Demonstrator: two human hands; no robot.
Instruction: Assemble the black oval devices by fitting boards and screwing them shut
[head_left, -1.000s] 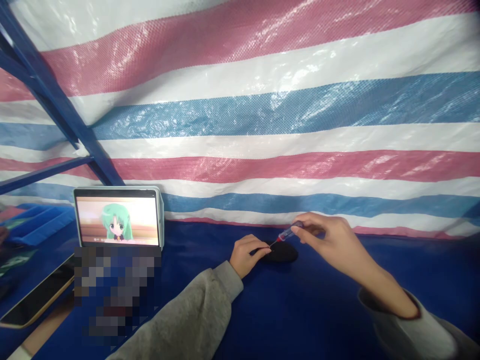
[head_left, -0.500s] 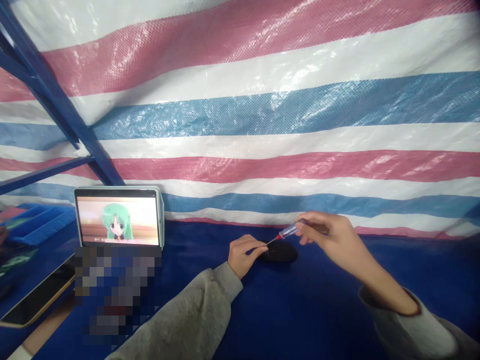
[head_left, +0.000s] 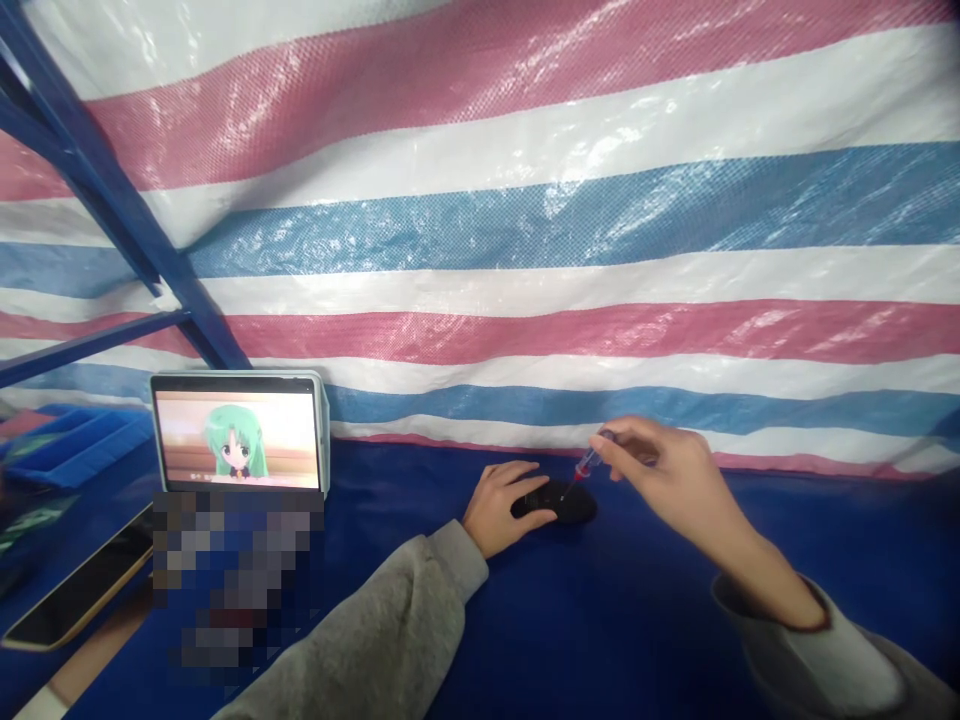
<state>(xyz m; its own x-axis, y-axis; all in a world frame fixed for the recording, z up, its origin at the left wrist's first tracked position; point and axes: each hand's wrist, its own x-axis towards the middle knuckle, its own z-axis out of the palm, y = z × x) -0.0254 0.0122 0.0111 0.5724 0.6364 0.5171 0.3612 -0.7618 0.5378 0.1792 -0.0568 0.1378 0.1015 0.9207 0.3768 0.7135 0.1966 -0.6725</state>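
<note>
Two hands are over the blue sheet (head_left: 637,570): the left hand (head_left: 499,512) has fingers curled on a black oval object (head_left: 574,503), the right hand (head_left: 660,470) pinches a small screwdriver (head_left: 589,462) with its tip at that object, and a tablet (head_left: 236,435) stands well to the left.

Black oval thing (head_left: 576,505) under the left hand (head_left: 504,510), partly hidden, kind unclear
</note>
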